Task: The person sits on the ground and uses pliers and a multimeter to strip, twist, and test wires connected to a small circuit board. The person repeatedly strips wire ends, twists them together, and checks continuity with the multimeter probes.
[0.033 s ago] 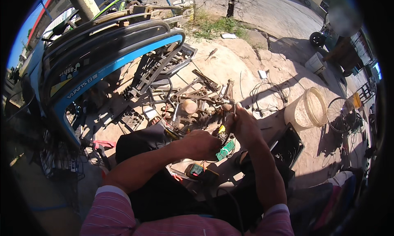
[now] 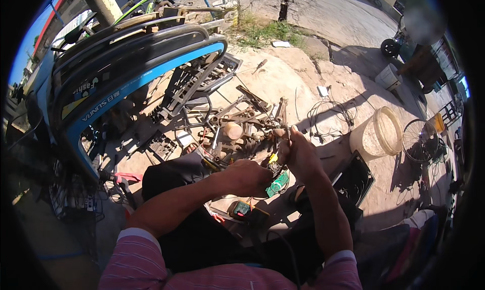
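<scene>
My left hand [image 2: 248, 176] is closed low in the middle, its grip hidden from view. Just up and right of it, my right hand [image 2: 298, 151] is closed around a small dark metal piece [image 2: 284, 133], held upright above a heap of rusty tools [image 2: 245, 119]. A round wooden piece [image 2: 233, 130] lies among the tools. Near my hands are a yellow object [image 2: 273, 158] and a green board-like item [image 2: 278, 185]. A multimeter-like device [image 2: 241, 209] with red leads lies below my left hand, near red-handled tools.
A blue-and-black vehicle frame [image 2: 111, 95] and metal racks [image 2: 189, 83] fill the left. A white bucket [image 2: 376, 138], coiled cable [image 2: 328, 121], bicycle wheel [image 2: 420, 141] and open black case [image 2: 351, 181] are at the right. Farther back are another bucket [image 2: 388, 80], a screwdriver [image 2: 260, 65] and a road [image 2: 338, 10].
</scene>
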A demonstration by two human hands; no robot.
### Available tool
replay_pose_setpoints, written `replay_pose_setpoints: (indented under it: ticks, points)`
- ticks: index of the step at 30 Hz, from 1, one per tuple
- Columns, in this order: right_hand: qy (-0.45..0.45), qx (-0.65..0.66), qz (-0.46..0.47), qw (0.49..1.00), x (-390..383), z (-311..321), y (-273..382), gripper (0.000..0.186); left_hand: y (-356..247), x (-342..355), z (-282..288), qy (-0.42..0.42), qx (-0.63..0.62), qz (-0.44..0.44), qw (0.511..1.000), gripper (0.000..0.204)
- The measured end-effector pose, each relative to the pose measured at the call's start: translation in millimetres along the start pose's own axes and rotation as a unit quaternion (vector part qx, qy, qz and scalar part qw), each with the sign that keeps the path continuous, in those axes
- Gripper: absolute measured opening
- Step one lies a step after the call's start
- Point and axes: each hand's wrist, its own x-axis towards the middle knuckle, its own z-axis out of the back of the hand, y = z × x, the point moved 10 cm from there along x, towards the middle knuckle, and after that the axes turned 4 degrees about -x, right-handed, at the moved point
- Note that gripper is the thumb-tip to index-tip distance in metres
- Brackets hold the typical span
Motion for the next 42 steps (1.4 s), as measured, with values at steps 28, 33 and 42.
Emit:
replay_pose_setpoints:
  ticks: [28,33,42]
  points:
    - [-0.086,0.055,-0.09,0.991,-15,-5,-14,0.038,-5,-13,-20,0.022,0.012,-0.084,0.996,0.018]
    - [-0.06,0.139,-0.097,0.984,-15,-6,-17,0.038,-9,-13,-18,0.028,-0.002,-0.089,0.996,0.017]
    - [-0.053,0.149,-0.038,0.987,-9,7,-13,0.032,-6,-16,-35,0.035,0.021,-0.137,0.99,0.017]
